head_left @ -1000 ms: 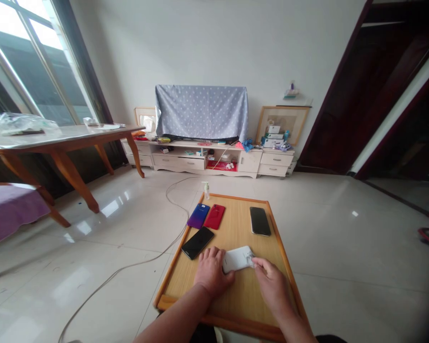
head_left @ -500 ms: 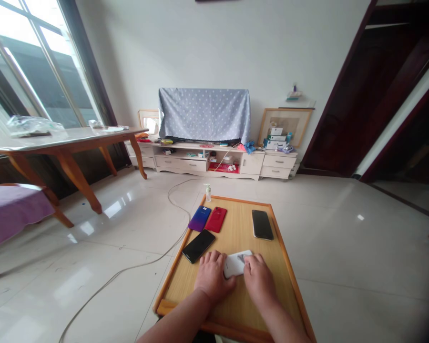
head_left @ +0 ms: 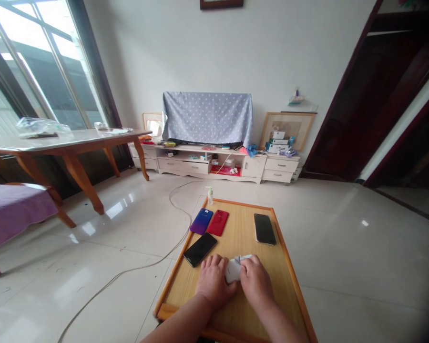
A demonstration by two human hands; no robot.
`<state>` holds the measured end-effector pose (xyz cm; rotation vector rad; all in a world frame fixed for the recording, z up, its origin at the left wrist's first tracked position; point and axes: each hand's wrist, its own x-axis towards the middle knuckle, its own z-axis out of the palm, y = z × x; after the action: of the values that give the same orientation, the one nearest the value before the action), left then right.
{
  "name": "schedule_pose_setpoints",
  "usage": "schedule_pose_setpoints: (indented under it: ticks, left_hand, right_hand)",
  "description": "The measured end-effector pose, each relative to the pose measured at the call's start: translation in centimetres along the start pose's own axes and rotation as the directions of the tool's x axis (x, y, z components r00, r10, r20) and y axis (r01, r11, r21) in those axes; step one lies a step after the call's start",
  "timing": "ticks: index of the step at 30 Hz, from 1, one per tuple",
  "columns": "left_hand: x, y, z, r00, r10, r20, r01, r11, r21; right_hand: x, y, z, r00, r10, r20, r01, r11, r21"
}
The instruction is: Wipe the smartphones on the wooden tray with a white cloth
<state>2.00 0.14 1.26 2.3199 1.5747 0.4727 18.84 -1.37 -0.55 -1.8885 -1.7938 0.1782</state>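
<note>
While left hand (head_left: 214,281) grips white phone (head_left: 232,272) by its left end, right hand (head_left: 257,282) pinches crumpled cloth (head_left: 238,260) against its surface.

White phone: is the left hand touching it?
Touching. The head view shows the left hand with its fingers against the left end of the white phone and thumb along its near edge, no gap visible.
</note>
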Motion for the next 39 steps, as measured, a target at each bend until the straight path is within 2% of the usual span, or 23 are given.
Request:
schedule_pose_setpoints:
  ticks: [4, 10, 15, 17, 23, 28, 30, 35, 37, 39]
  left_hand:
    - [0.0, 0.1, -0.1, 1.0, -0.008, 0.0, 0.008, 1.0, -0.005]
    - [0.0, -0.1, 0.0, 1.0, -0.003, -0.001, 0.003, 1.0, -0.001]
    - [-0.1, -0.2, 0.2, 1.0, 0.006, -0.022, -0.007, 1.0, -0.013]
    - [-0.1, -0.2, 0.2, 1.0, 0.004, -0.026, -0.005, 1.0, -0.014]
    - [-0.1, -0.1, 0.2, 0.999, 0.003, -0.038, -0.004, 1.0, -0.011]
    - [0.0, -0.2, 0.3, 1.0, 0.007, -0.029, -0.007, 1.0, -0.017]
    - [0.0, -0.3, 0.4, 1.0, -0.002, -0.031, 0.001, 1.0, -0.029]
    - [-0.1, -0.3, 0.8, 0.998, -0.029, -0.053, 0.026, 0.998, -0.049]
    - [-0.1, -0.4, 0.8, 0.999, -0.031, -0.045, 0.029, 0.998, -0.049]
    - [-0.1, -0.5, 0.8, 0.999, -0.034, -0.023, 0.033, 0.999, -0.043]
  right_hand:
    - [-0.3, -0.8, 0.3, 0.997, -0.074, 0.034, 0.074, 0.997, 0.009]
    - [1.5, 0.9, -1.1, 0.999, -0.043, -0.029, 0.042, 0.998, -0.043]
    - [-0.9, -1.8, -0.1, 0.98, -0.197, -0.003, 0.197, 0.98, 0.001]
    - [-1.4, -2.0, 0.2, 0.974, -0.227, -0.01, 0.227, 0.973, 0.03]
    - [0.2, -0.6, 0.0, 0.988, -0.139, -0.064, 0.14, 0.99, 0.024]
    - [-0.4, -2.8, 0.6, 0.975, -0.222, -0.019, 0.222, 0.974, 0.042]
    - [-0.5, -2.7, 0.7, 0.969, -0.246, 0.01, 0.245, 0.969, 0.034]
    - [1.0, -0.2, 0.6, 0.987, -0.148, 0.056, 0.152, 0.987, -0.056]
    - [0.9, -0.4, 0.8, 0.99, -0.135, 0.049, 0.138, 0.988, -0.065]
    - [0.1, -1.5, 1.3, 0.981, -0.186, 0.064, 0.188, 0.981, -0.038]
